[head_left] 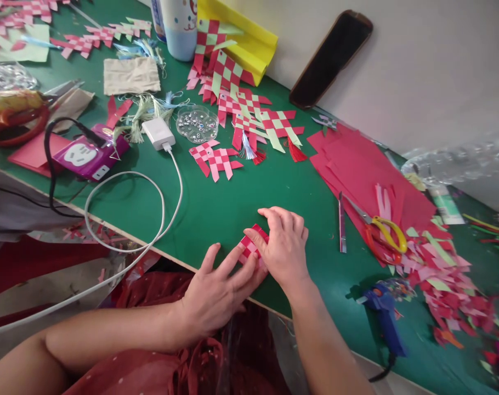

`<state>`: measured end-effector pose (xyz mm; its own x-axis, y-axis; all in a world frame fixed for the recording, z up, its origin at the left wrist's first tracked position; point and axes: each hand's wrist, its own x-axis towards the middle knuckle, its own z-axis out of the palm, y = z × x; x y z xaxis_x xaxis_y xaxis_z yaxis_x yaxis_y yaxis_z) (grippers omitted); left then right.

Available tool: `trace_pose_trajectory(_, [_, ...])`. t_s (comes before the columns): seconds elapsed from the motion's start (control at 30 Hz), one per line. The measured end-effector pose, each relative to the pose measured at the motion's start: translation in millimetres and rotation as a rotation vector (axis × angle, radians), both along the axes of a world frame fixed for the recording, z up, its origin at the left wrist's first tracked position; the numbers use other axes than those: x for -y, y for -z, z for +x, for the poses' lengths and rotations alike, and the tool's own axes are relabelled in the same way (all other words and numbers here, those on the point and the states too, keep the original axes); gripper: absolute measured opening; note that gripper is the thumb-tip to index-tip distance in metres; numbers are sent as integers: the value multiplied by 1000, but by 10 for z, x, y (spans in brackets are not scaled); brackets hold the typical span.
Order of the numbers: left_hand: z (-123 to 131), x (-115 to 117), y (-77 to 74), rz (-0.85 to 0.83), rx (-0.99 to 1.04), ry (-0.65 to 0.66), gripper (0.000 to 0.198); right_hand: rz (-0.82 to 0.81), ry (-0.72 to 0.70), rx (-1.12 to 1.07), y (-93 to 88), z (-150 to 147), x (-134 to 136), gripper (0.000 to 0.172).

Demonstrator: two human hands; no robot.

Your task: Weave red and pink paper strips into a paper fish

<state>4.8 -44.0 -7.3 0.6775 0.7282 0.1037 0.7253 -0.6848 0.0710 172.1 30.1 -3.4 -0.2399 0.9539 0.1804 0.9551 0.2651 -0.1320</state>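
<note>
A small red-and-pink checkered woven paper piece (249,247) lies by the table's front edge, partly covered by both hands. My left hand (222,282) reaches over its near side, with outer fingers spread and inner fingertips pressing on the weave; its thumb is mostly hidden below. From the right, my right hand (284,247) grips the piece with the thumb on top, and its other fingers curve beyond the far corner. Farther back lie two finished-looking woven paper fish (216,159) in the same colours.
More woven fish (243,101) are piled behind, beside a bead case (197,124). Red paper sheets (364,175), yellow-and-red scissors (383,233), a craft knife (342,222), a blue glue gun (385,318) and paper scraps (442,274) lie right. A white cable (163,203) loops left near a purple power strip (89,153).
</note>
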Motion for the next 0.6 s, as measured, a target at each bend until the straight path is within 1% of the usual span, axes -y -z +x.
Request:
trace_pose_trajectory(0.1, [-29,42,15,-14,-7,13,75,27,0,6,20,0,-1,41])
trace_pose_trajectory(0.17, [-66,75,34,-10,-2,47,80,37,0,7,27,0,-2,42])
trace_pose_trajectory(0.3, [-178,127,63,12,14,118,79,33,3,4,29,-1,-1,48])
trace_pose_trajectory(0.43, [-279,117,36,8,12,81,77,30,2,-2,33,-4,6,50])
trace_pose_trajectory(0.53, [-304,57,-2,-14,3,56,75,40,8,-7,36,-5,9,47])
trace_pose_trajectory(0.6, [-307,7,-19,-38,-3,57,78,33,11,-12,36,-6,11,45])
